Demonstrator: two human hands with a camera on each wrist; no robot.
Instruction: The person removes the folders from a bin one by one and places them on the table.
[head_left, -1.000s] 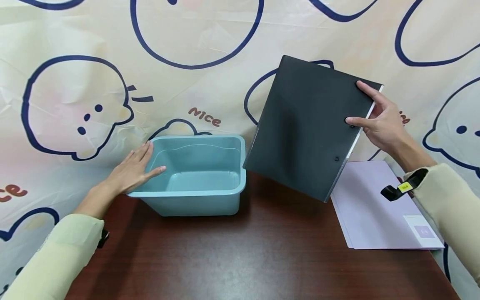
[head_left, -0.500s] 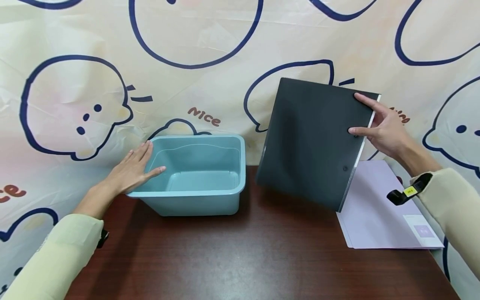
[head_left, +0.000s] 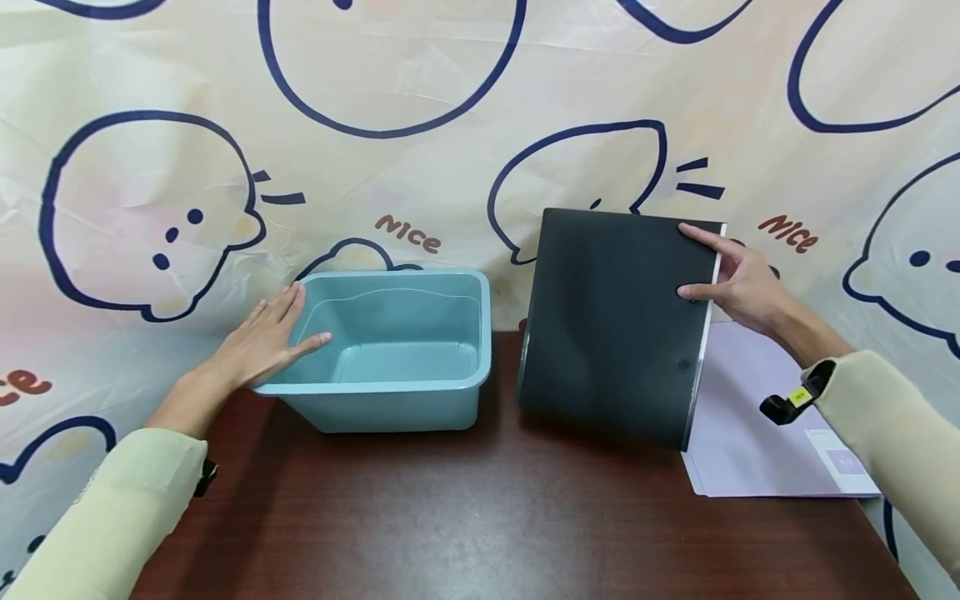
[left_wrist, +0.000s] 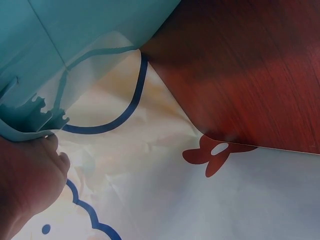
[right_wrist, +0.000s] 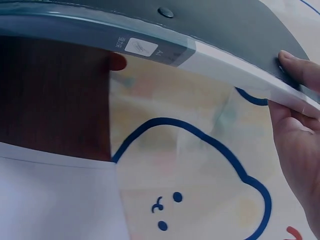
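Note:
In the head view my right hand (head_left: 750, 283) pinches a black file folder (head_left: 607, 325) by its spine edge, near the top right corner. The folder leans back, its lower edge low over the table, and contact there is unclear. In the right wrist view, its white spine with an A4 label (right_wrist: 141, 47) shows between thumb and fingers. Left of it, a blue plastic tub (head_left: 390, 412) stands on the table with nothing visible inside. My left hand (head_left: 258, 342) rests on the tub's left rim, fingers straight and thumb stretched over the inside.
Light purple folders (head_left: 750, 425) lie at the table's right edge, partly behind the black folder. The brown wooden table (head_left: 465, 517) meets a cartoon-printed cloth (head_left: 420, 183) at the back.
My right hand has lowered the black folder toward the table and turned it more upright. The left hand and the blue tub have stayed put.

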